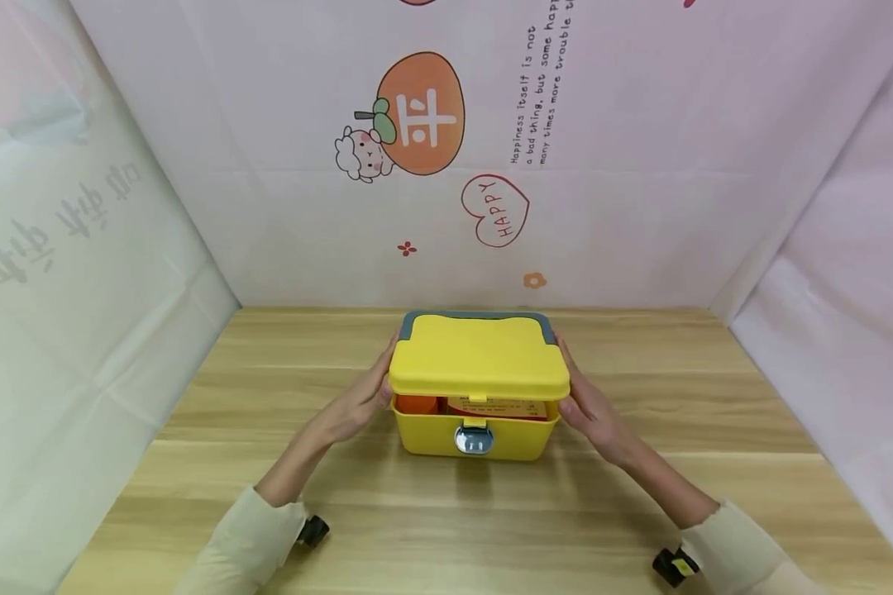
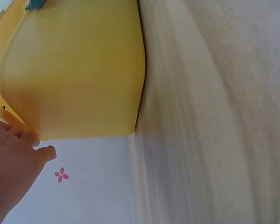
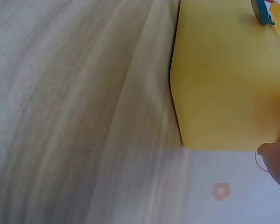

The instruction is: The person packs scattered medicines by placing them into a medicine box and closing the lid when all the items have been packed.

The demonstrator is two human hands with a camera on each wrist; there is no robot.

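Note:
A yellow plastic box (image 1: 424,438) stands on the wooden table, its yellow lid (image 1: 484,355) tilted partly up. The lid has a grey-blue handle (image 1: 476,315) along its back edge; a silvery round latch (image 1: 475,440) hangs at the front. Through the gap show an orange-red round thing (image 1: 418,404) and a pale packet with a red edge (image 1: 499,407). My left hand (image 1: 357,405) holds the lid's left side, its fingers bent at the edge in the left wrist view. At the right side my right hand (image 1: 595,417) holds the lid, thumb near the front corner, fingers reaching back.
The wooden table (image 1: 476,529) reaches back to a white printed cloth wall (image 1: 305,231). More cloth hangs at the left (image 1: 67,330) and right (image 1: 848,314). Each wrist wears a small black camera, the left one (image 1: 312,530) and the right one (image 1: 673,567) low over the table.

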